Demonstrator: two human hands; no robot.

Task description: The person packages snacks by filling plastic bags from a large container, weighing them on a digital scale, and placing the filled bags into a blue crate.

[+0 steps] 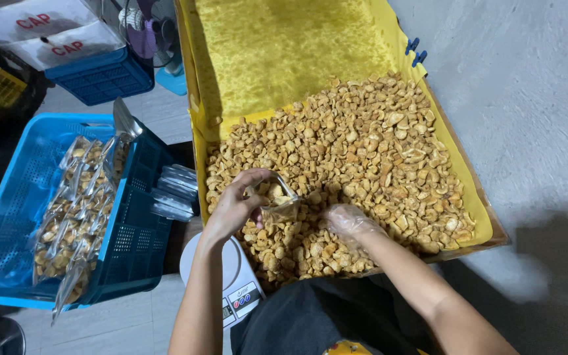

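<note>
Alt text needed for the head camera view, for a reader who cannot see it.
A person's left hand holds open a small clear plastic bag over a yellow-lined tray of golden-brown fried snack pieces, while the plastic-gloved right hand rests in the pile. A blue plastic crate of filled bags stands at left.

Both forearms were bare to the elbow, with no sleeves, watch or rings showing. The right hand (348,221), at the lower middle of the frame, wore a thin, clear, crinkled plastic glove. The left hand (235,204) was ungloved. Dark grey clothing covered the lap at the bottom edge, with a yellow patterned patch.
</note>
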